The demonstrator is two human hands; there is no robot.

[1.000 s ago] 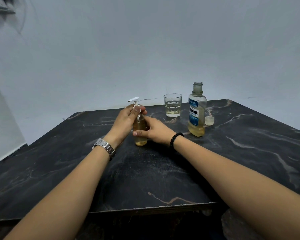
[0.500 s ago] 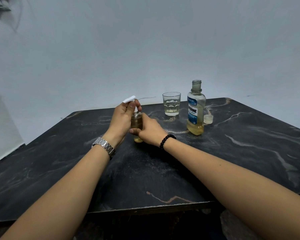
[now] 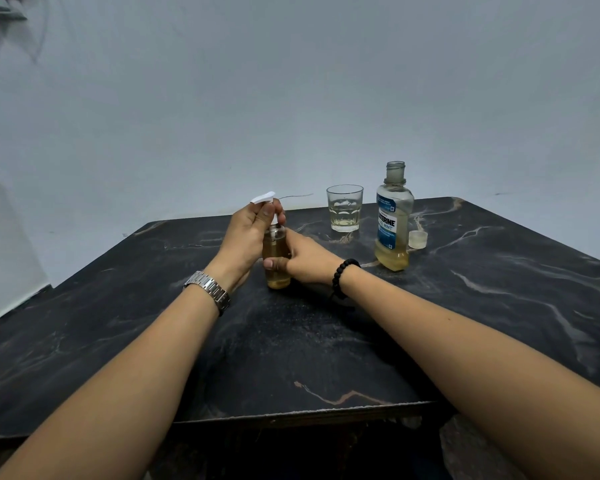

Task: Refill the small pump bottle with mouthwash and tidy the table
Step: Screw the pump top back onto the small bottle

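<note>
Gripping pump bottle [image 3: 276, 252], both hands [image 3: 274, 242]

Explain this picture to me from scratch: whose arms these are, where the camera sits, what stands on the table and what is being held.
There is no machine here. A person wears a camera on the head, so you look down their own two arms at a dark marble table. The right hand grips the body of a small pump bottle of yellowish liquid. The left hand, with its fingers curled, holds the white pump head on top. Farther back stand a drinking glass with a little liquid, an uncapped Listerine mouthwash bottle, and its cap on the table beside it.
</note>
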